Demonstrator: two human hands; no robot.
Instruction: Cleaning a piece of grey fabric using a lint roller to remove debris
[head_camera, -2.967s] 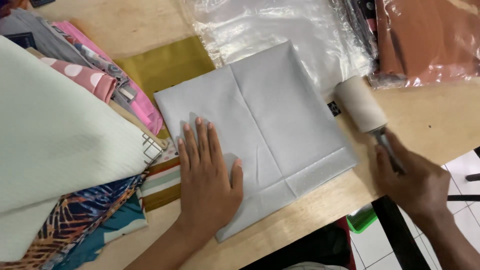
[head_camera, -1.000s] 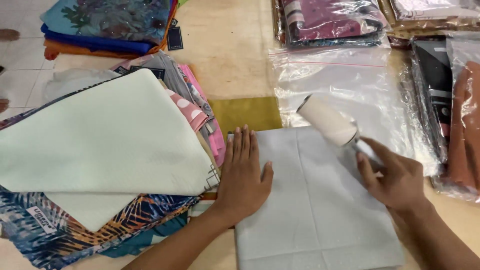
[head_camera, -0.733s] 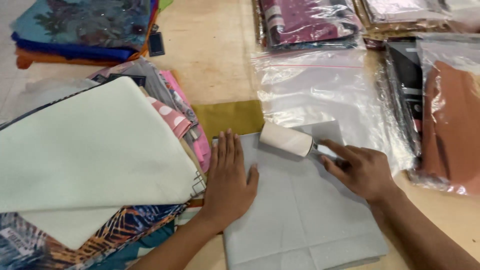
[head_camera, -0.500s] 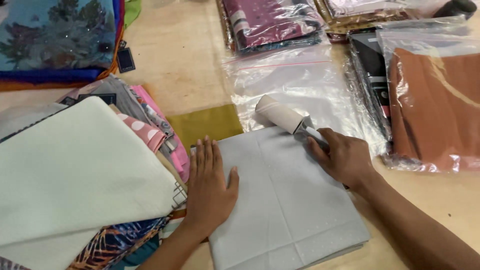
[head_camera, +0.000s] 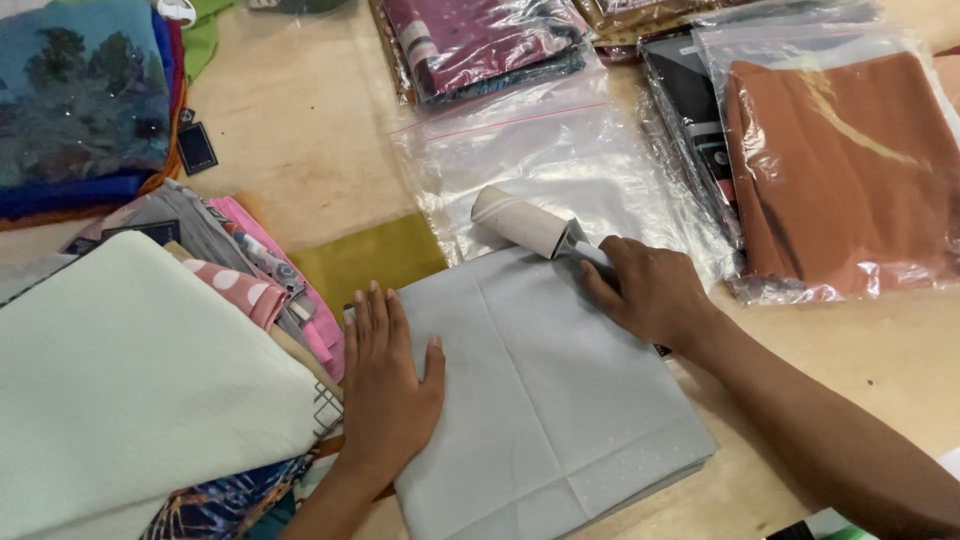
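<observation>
The grey cloth (head_camera: 540, 390) lies folded flat on the wooden table (head_camera: 290, 130), near its front edge. The left hand (head_camera: 385, 385) lies open and flat on the cloth's left side – fingers spread, holding nothing, just pressing down. The right hand (head_camera: 650, 290) is closed around the handle of a lint roller (head_camera: 525, 225). The roller's pale drum sits at the far edge of the cloth, touching it & a clear plastic bag (head_camera: 560, 150) behind. A pile of folded cloths (head_camera: 150, 370) sits at the table's left edge – just beside the left hand. A bagged brown cloth (head_camera: 850, 170) lies toward the right edge.
</observation>
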